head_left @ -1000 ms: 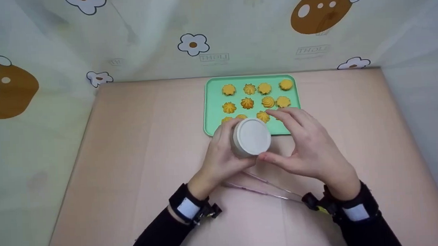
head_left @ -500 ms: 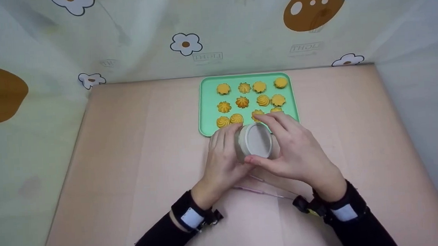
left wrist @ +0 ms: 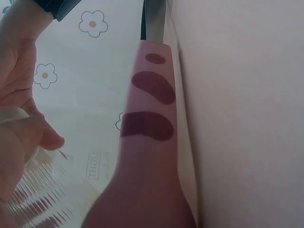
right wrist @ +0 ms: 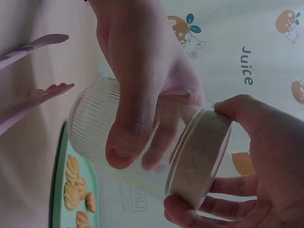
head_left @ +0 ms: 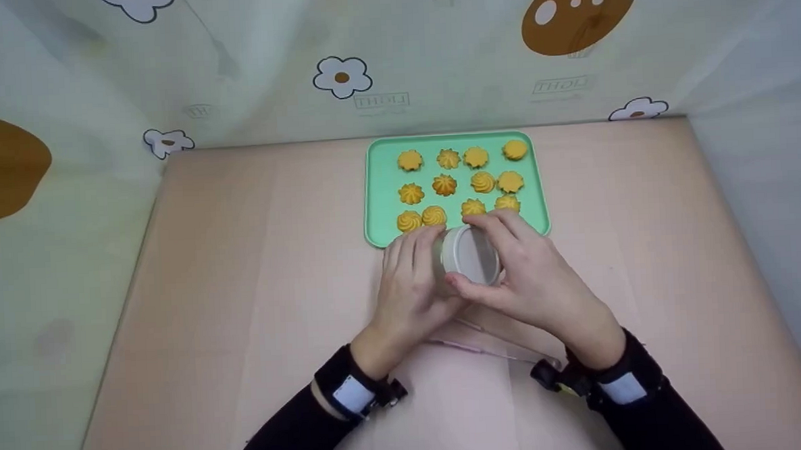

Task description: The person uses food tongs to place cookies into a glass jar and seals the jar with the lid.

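Right hand (head_left: 541, 273) has closed in on the white lid (head_left: 476, 257) since a second ago, fingers gripping its rim; left hand (head_left: 406, 285) wraps the clear jar (right wrist: 97, 123) (steadying it, I'd guess) near the green tray (head_left: 380, 185).

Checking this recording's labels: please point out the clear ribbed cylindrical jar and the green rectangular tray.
Clear ribbed cylindrical jar (right wrist: 96, 118): right wrist view, ribbed side wall.
Green rectangular tray (head_left: 382, 185): head view, bare left part.
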Tool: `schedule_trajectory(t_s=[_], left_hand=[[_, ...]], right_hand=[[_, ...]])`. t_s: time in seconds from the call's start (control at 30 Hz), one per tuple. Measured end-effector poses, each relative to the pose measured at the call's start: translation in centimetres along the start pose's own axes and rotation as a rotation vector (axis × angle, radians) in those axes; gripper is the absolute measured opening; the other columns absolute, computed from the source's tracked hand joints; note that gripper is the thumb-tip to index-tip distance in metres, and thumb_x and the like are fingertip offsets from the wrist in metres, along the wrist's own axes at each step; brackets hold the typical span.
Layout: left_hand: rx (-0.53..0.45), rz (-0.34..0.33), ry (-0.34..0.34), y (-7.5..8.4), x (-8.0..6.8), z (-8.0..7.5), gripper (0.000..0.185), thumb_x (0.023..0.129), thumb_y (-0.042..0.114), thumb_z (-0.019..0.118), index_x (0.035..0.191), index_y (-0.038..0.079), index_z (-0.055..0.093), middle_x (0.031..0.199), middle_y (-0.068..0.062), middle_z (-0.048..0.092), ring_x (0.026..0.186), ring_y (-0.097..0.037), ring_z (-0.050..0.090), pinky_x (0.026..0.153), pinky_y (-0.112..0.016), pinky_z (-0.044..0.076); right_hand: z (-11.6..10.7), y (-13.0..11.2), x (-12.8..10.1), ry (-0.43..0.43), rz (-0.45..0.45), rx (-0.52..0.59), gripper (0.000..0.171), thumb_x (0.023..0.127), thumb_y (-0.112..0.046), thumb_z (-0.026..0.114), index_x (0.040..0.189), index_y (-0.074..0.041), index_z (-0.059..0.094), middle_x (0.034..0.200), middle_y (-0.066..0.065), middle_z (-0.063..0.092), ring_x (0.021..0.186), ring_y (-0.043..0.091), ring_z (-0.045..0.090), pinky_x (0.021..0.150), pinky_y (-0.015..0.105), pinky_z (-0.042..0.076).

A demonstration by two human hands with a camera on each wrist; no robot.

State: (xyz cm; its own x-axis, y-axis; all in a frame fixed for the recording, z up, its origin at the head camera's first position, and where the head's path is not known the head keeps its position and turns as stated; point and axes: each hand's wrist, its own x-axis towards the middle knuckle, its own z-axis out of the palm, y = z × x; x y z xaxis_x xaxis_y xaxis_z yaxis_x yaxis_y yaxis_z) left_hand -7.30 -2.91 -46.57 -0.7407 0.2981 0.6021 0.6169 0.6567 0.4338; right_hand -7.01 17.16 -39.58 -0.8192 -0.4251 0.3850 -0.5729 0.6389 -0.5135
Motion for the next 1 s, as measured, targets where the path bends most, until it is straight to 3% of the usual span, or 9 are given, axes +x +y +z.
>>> schedule_trajectory(t_s=[0.27,0.47,0.63,0.8,1.0], left_hand=[[0.005,0.103,-0.021,-0.8,0.4,-0.7,0.084,0.081,0.048,0.094,0.138,-0.003,0.06,0.133,-0.018,0.069,0.124,-0.033,0.065,0.111,-0.047,0.051],[-0.175,0.093,-0.175,-1.4,0.9,-1.9,0.095,0.072,0.046,0.099,0.143,-0.002,0.059,0.134,-0.013,0.07,0.126,-0.027,0.064,0.112,-0.044,0.05],[-0.251,0.064,-0.282,-1.3,1.1,-2.4,0.094,0.074,0.05,0.098,0.145,0.003,0.057,0.135,-0.008,0.069,0.127,-0.022,0.063,0.114,-0.041,0.049],[-0.212,0.068,-0.245,-1.2,1.0,-2.4,0.099,0.073,0.058,0.098,0.145,0.002,0.057,0.137,-0.009,0.068,0.129,-0.024,0.062,0.113,-0.043,0.048],[-0.078,0.074,-0.118,-0.8,0.9,-1.9,0.088,0.076,0.048,0.096,0.14,0.0,0.06,0.131,-0.012,0.069,0.124,-0.028,0.064,0.106,-0.043,0.052]], right_hand=[[-0.2,0.5,0.3,-0.015,-0.094,0.014,0.069,0.089,-0.042,0.088,0.136,0.001,0.062,0.13,0.016,0.063,0.115,0.029,0.066,0.091,0.044,0.065],[-0.8,0.9,0.5,-0.061,-0.268,0.05,0.074,0.08,-0.031,0.091,0.144,-0.006,0.064,0.138,0.011,0.063,0.126,0.029,0.059,0.098,0.045,0.061],[-1.5,0.8,0.4,-0.114,-0.336,0.132,0.072,0.077,-0.023,0.09,0.144,-0.013,0.065,0.141,0.002,0.064,0.128,0.026,0.057,0.1,0.044,0.055],[-1.8,0.2,0.2,-0.119,-0.29,0.127,0.07,0.085,-0.032,0.09,0.149,-0.016,0.064,0.145,0.004,0.059,0.135,0.024,0.054,0.105,0.044,0.054],[-1.3,-0.2,0.1,0.001,-0.109,0.03,0.082,0.091,-0.058,0.086,0.151,-0.011,0.059,0.142,0.009,0.059,0.132,0.022,0.059,0.104,0.043,0.058]])
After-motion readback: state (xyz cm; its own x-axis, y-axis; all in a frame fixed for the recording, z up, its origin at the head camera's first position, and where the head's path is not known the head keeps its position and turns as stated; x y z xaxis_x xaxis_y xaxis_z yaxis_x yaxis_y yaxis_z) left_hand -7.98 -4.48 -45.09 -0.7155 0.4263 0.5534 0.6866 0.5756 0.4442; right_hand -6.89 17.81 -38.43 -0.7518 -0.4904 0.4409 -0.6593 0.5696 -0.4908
